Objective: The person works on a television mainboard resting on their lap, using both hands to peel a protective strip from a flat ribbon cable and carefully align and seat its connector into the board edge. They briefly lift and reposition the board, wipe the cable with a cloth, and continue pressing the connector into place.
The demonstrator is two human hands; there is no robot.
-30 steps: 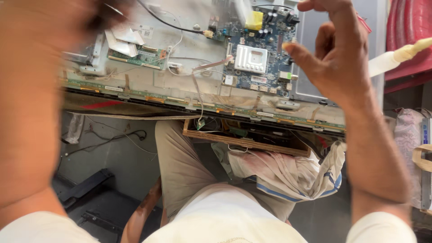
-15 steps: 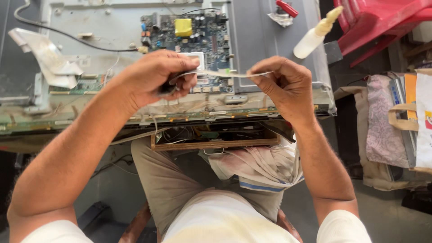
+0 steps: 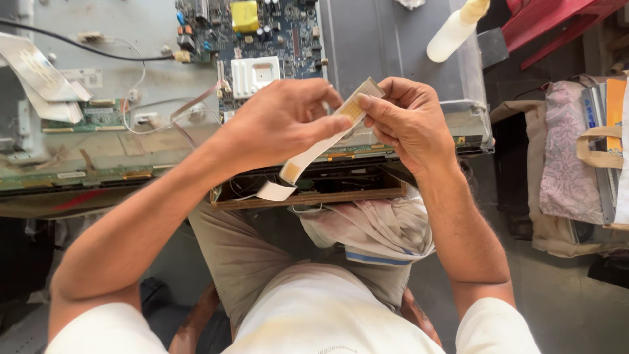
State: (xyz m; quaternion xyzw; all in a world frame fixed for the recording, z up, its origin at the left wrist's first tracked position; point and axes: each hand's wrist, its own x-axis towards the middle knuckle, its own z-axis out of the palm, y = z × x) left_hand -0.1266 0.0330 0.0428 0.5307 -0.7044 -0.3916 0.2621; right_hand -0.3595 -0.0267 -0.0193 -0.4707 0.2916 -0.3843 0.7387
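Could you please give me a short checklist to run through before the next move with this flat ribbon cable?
1. Both hands on the cable: ok. Left hand and right hand pinch the flat ribbon cable near its upper end.
2. Gold contacts at the upper end visible: ok.
3. Contacts clean and undamaged: cannot tell.
4. Lower end free: ok, it hangs loose above the wooden tray.
5. Circuit board uncovered: ok.
6. Squeeze bottle clear of the hands: ok, it lies apart on the grey panel.
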